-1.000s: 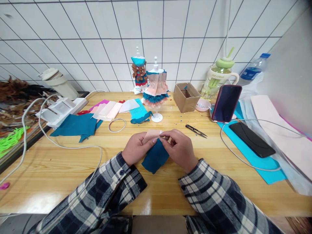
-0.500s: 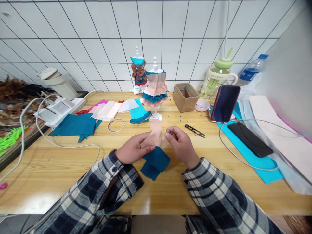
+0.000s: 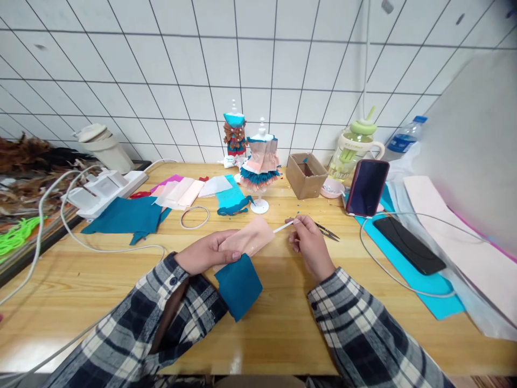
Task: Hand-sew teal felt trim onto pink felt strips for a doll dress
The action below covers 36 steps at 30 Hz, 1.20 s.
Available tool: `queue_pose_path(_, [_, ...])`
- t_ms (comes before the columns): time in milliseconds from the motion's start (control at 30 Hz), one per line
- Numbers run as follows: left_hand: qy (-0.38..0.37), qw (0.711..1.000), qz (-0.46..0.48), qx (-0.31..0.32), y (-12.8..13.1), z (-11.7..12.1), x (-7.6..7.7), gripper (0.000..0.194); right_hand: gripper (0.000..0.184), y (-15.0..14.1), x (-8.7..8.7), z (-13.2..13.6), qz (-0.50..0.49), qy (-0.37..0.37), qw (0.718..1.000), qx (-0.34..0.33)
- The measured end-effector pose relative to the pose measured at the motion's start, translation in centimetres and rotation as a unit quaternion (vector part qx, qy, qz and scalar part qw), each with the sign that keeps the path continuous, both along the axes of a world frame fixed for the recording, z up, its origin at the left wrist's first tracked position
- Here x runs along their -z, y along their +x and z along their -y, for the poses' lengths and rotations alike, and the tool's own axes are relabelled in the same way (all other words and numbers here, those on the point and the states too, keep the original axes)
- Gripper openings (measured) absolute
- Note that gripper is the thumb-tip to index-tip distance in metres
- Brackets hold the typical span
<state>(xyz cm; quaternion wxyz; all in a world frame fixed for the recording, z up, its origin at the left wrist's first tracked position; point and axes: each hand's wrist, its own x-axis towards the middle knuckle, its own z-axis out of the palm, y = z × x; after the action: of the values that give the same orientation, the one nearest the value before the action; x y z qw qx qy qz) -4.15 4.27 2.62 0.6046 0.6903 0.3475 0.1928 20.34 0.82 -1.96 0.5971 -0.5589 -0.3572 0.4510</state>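
Note:
My left hand (image 3: 204,252) pinches a pale pink piece of fabric (image 3: 252,237) joined to a teal piece of fabric (image 3: 238,285) that hangs down over the wooden table (image 3: 283,318). My right hand (image 3: 309,242) is closed in a pinch on a thin white strip (image 3: 283,227) that runs from the pink fabric's right edge to my fingers. Small black scissors (image 3: 328,231) lie just right of my right hand.
A small mannequin in a pink and teal dress (image 3: 259,161) stands behind, with a second one (image 3: 234,132). Fabric scraps (image 3: 129,213), a cardboard box (image 3: 306,175), a propped phone (image 3: 367,187), a flat phone (image 3: 407,245), a lidded cup (image 3: 351,151) and white cables (image 3: 81,237) surround the work area.
The pink piece has unfolded and swung flat to the right. My right hand has moved right, away from the fabric, drawing out the white strip. The teal piece now hangs lower.

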Motion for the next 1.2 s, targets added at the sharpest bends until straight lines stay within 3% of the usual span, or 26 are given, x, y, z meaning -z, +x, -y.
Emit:
queue_pose_path(133, [-0.140, 0.987, 0.076, 0.016, -0.5, 0.4, -0.1, 0.069, 0.034, 0.3, -0.2, 0.0, -0.045, 0.022, 0.997, 0.061])
queue_pose_path(300, [-0.192, 0.973, 0.123, 0.021, -0.2, 0.6, 0.1, 0.072, 0.031, 3.5, -2.5, -2.9, 0.140, 0.112, 0.973, 0.144])
queue_pose_path(333, [-0.197, 0.972, 0.128, 0.024, -0.1, 0.7, 0.2, 0.073, 0.029, 4.5, -3.3, -4.0, 0.207, 0.134, 0.955, 0.166])
queue_pose_path(433, [-0.205, 0.968, 0.139, 0.040, 0.2, 0.9, 0.2, 0.070, 0.025, 7.3, -5.5, -7.6, 0.395, 0.173, 0.865, 0.257])
queue_pose_path(533, [-0.204, 0.966, 0.152, 0.055, 0.4, 1.1, 0.4, 0.066, 0.028, 9.0, -6.2, -10.6, 0.511, 0.079, 0.815, 0.261])
queue_pose_path(767, [-0.187, 0.969, 0.155, 0.054, 0.8, 1.0, 1.2, 0.065, 0.030, 9.5, -3.9, -12.5, 0.564, 0.035, 0.797, 0.213])
queue_pose_path(967, [-0.206, 0.961, 0.174, 0.062, 1.3, 1.5, 1.3, 0.066, 0.033, 10.5, -3.1, -11.5, 0.599, 0.042, 0.776, 0.191])
queue_pose_path(1100, [-0.219, 0.959, 0.172, 0.061, 1.5, 1.6, 1.3, 0.065, 0.037, 11.2, -3.3, -10.9, 0.599, 0.043, 0.777, 0.190])
queue_pose_path(1200, [-0.223, 0.959, 0.168, 0.052, 1.5, 1.7, 1.1, 0.064, 0.041, 10.0, -2.8, -9.3, 0.580, 0.080, 0.784, 0.207])
